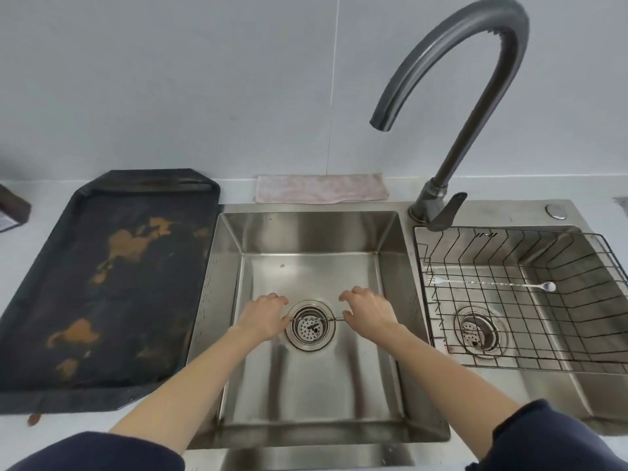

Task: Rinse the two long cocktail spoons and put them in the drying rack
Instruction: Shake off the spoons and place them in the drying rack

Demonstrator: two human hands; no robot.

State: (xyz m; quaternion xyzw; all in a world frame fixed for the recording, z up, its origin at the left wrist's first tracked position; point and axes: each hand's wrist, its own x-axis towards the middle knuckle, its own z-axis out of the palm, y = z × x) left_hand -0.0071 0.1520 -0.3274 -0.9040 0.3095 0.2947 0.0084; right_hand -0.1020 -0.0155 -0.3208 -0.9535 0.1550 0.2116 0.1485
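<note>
One long cocktail spoon (492,284) with a fork end and a twisted stem lies across the black wire drying rack (577,334) in the right basin. The second long cocktail spoon (316,321) stretches level over the drain of the left sink (306,232). My left hand (265,317) pinches its left end and my right hand (368,312) pinches its right end. Only the thin twisted middle of the stem shows between my fingers; both ends are hidden by my hands. No water runs from the faucet (475,62).
A dark stained tray (102,283) lies on the counter to the left of the sink. A pink cloth (321,188) is folded behind the basin. The faucet lever (441,212) sits between the two basins. A brown box (12,209) is at the far left edge.
</note>
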